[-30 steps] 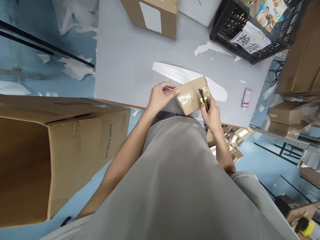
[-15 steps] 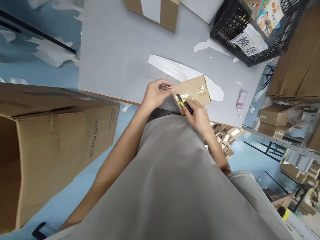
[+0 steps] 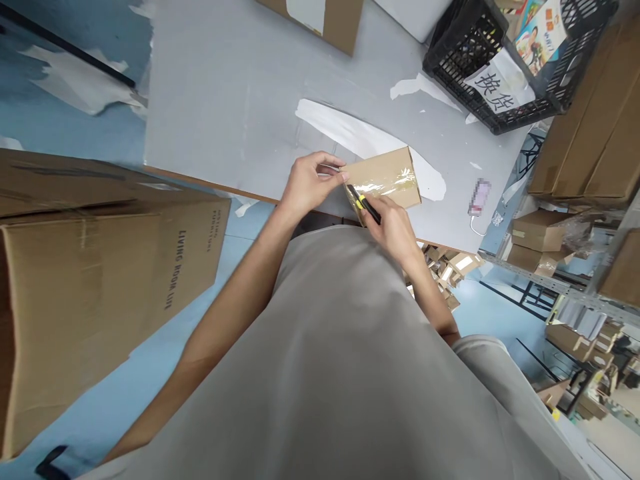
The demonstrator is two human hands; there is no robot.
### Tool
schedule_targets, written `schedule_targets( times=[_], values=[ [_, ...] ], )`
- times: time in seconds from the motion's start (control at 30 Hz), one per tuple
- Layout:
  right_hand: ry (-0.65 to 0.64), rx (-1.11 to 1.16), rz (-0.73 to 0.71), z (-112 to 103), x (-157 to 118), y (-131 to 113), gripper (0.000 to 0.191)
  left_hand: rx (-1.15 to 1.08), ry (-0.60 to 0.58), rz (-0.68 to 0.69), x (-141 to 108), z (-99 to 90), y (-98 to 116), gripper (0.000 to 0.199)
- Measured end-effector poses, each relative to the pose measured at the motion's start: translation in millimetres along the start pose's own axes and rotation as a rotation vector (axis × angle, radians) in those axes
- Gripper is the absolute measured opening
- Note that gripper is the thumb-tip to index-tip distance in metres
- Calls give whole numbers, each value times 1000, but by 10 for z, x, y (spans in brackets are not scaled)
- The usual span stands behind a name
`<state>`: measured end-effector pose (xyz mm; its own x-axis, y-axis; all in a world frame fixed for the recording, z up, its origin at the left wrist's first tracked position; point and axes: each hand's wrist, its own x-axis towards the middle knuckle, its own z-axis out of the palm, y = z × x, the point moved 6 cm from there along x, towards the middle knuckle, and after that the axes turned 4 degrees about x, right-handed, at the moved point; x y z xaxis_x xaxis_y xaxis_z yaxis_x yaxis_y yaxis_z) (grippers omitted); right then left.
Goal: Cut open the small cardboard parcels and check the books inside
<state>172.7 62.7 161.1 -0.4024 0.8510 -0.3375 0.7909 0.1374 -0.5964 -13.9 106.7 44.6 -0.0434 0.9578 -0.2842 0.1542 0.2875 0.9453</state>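
A small brown cardboard box [image 3: 385, 170] with shiny clear tape across it lies at the front edge of the grey table [image 3: 210, 113]. At the box's left corner, my left hand [image 3: 313, 180] pinches the edge between thumb and fingers. My right hand [image 3: 393, 227] is closed around a black and yellow box cutter [image 3: 367, 205]. Its tip points up and left, at the taped left end of the box, close to my left fingertips. Whether the blade is in the tape cannot be made out. Beneath the box is a strip of white paper [image 3: 340, 127].
A black plastic crate [image 3: 495, 110] with a handwritten paper label stands at the back right. Another cardboard box [image 3: 343, 27] sits at the far edge. A large open carton [image 3: 115, 280] is on the left, and shelving with boxes [image 3: 543, 233] is on the right.
The box cutter and my right hand have shifted slightly up and left along the box's left end. My left hand keeps its pinch. The whole view has moved a little.
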Motion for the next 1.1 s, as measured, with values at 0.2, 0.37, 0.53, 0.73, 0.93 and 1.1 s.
schedule_targets(
  times=[0.2, 0.37, 0.53, 0.73, 0.93, 1.1],
  values=[
    [-31, -31, 20, -12, 33, 1, 38, 37, 35, -4, 20, 38, 48, 26],
    [-71, -32, 14, -57, 51, -14, 33, 53, 33, 3, 31, 49, 80, 26],
    [-78, -26, -4, -76, 99, -24, 27, 58, 37, 6, 52, 63, 58, 25],
    [-63, -39, -2, -42, 63, 45, 25, 66, 55, -19, 112, 134, -4, 25],
    [-94, -68, 38, 2, -22, 87, 20, 96, 47, -23, 97, 130, 48, 26],
    [-71, -110, 82, 96, -60, 81, 22, 92, 35, -22, 72, 109, 85, 28]
  ],
)
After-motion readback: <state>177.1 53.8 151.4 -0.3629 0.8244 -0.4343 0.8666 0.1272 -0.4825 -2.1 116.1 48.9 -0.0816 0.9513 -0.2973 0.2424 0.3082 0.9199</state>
